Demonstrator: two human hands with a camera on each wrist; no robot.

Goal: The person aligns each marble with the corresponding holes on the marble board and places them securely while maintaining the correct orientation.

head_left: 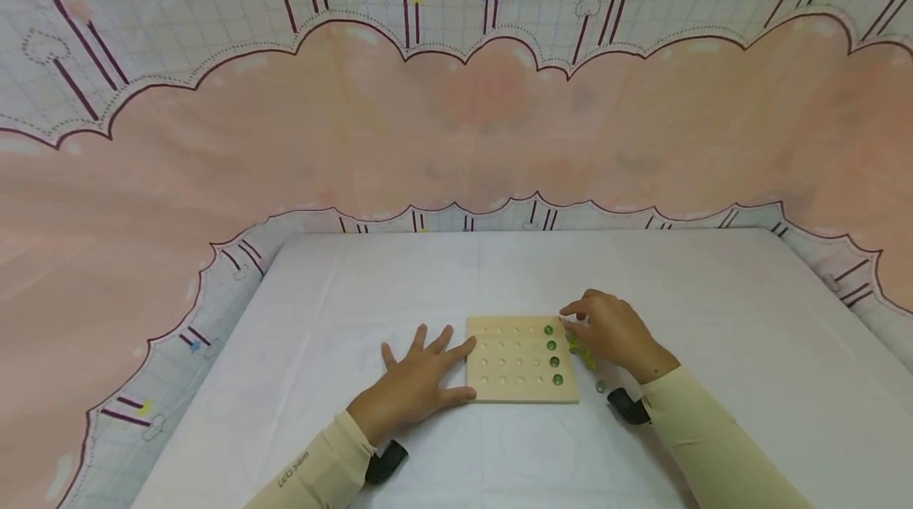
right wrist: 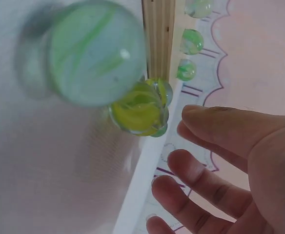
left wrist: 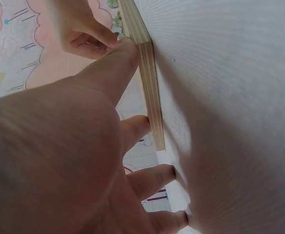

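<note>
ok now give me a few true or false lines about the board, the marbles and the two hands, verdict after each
1. Four green marbles sit in the rightmost column of the board, as the head view shows it. True.
2. The left hand touches the board's left edge. True.
3. A loose green-streaked marble lies apart from the yellow marbles. True.
4. The right hand lies flat on the middle of the board. False: it is at the board's right edge, fingers bent.
5. The board's leftmost column is filled with marbles. False: its hollows are empty.
6. The yellow marbles lie left of the board. False: they are on its right.
</note>
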